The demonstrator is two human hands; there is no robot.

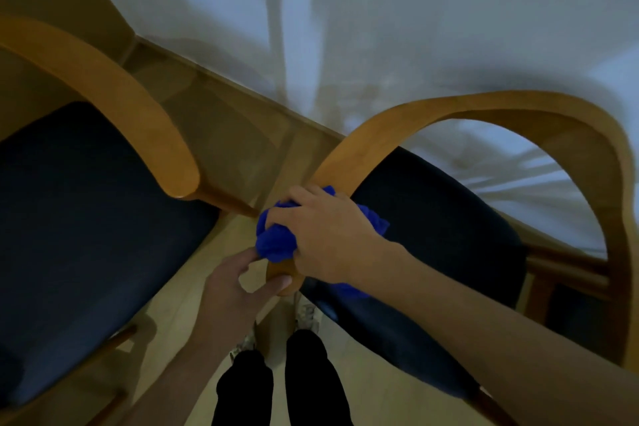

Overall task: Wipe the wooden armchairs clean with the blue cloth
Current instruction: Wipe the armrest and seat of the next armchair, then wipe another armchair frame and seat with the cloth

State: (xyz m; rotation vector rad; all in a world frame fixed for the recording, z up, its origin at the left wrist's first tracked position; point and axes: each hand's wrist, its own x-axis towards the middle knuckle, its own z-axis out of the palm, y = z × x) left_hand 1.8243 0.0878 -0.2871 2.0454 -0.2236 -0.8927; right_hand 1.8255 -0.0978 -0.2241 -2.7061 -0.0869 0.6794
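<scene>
The right hand was curled round the bunched bright-blue cloth, pressing it onto the near end of the curved honey-coloured wooden armrest of the right-hand dark-seated armchair. The left hand pinched the armrest's tip just below (steadying it, I'd say). Best to drag the wad along the whole curve, with steady pressure, underside too.
</scene>
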